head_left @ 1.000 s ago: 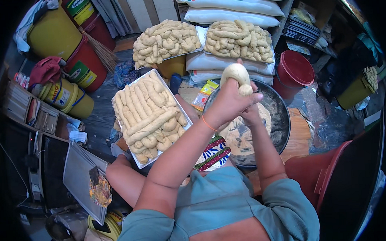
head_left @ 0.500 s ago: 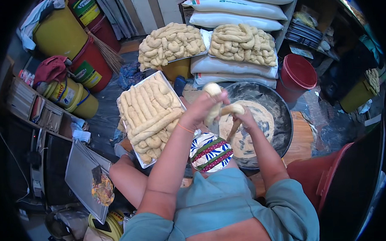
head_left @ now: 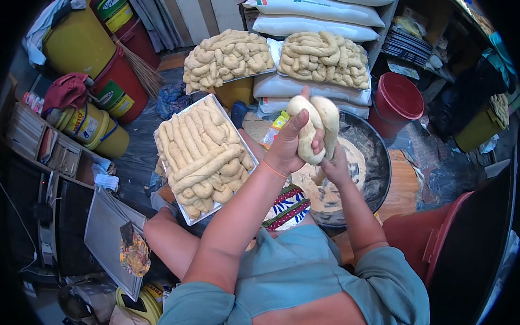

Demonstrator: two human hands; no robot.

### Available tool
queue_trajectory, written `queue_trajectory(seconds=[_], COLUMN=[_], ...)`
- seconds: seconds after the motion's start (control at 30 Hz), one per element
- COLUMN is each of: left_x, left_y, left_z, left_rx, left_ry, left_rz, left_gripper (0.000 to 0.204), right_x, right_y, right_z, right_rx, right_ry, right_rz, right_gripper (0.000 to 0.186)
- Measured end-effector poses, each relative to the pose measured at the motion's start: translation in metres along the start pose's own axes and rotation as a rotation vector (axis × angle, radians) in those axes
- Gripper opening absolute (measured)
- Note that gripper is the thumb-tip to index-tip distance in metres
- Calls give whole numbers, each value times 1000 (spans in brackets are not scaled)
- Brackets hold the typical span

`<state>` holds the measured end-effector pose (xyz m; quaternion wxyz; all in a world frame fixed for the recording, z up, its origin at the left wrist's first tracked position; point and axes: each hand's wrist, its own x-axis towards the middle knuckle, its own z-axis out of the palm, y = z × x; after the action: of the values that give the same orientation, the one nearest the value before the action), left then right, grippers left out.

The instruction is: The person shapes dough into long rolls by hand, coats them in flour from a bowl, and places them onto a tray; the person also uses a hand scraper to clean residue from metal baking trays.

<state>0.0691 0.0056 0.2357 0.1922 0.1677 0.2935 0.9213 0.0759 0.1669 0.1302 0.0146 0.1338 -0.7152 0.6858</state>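
- doubled dough rope (head_left: 329, 117) raised in front of the body, above the left part of a black basin (head_left: 377, 170); pale, smooth, two thick strands side by side, rounded at the top.
- left hand (head_left: 290, 144) grasping the rope from the left; thumb up along the left strand, a fingertip (head_left: 305, 92) showing past its upper end. another fingertip between the strands; cannot tell from which hand.
- right hand (head_left: 335, 164) at the rope's lower end, fingers partly hidden; cannot tell whether clenched round it or merely set against it.
- orange band (head_left: 274, 169) round the left wrist.
- in the basin: pale powder (head_left: 354, 156), patchy, with dark streaks.
- left of the basin: white tray (head_left: 235, 129), slanted, loaded with dough pieces (head_left: 182, 139); long ones in rows toward the far end, others across, shorter lumps at the near end.
- farther out: two big dough heaps, left (head_left: 227, 57) and right (head_left: 325, 57); right one on stacked white sacks (head_left: 318, 14).
- just beyond the left hand: bright packet (head_left: 280, 120), partly covered.
- between the forearms: patterned cloth (head_left: 290, 207).
- beyond the basin, to the right: red bucket (head_left: 395, 100).
- far left: straw broom (head_left: 139, 69) beside tubs.
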Motion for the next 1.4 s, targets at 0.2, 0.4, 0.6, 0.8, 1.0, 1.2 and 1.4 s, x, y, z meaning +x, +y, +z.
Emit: queue_trajectory(seconds=[0.2,0.4,0.6,0.8,1.0,1.2,1.4], left_x=[4,-10,-17,-28,-43,-51,-49], left_y=[35,24,11,55,62,29,10], left_z=[51,28,40,90,46,-2,-7], left_rx=[-29,91,154,6,271,311,547], left_ry=[-235,-92,-71,-298,-50,173,168], left_rz=[144,69,66,374,363,-36,-339], left_gripper=[91,103,105,105,95,56,35], right_x=[-38,0,10,-39,-7,35,30], right_y=[203,75,-24,188,145,-11,-71], right_z=[-22,-19,9,19,4,-16,-21], right_rx=[-652,20,174,-211,194,511,-25], right_ry=[-302,-541,-198,-336,-172,-275,-404], right_rz=[161,257,113,126,445,262,-28], right_gripper=[47,65,64,27,22,42,48])
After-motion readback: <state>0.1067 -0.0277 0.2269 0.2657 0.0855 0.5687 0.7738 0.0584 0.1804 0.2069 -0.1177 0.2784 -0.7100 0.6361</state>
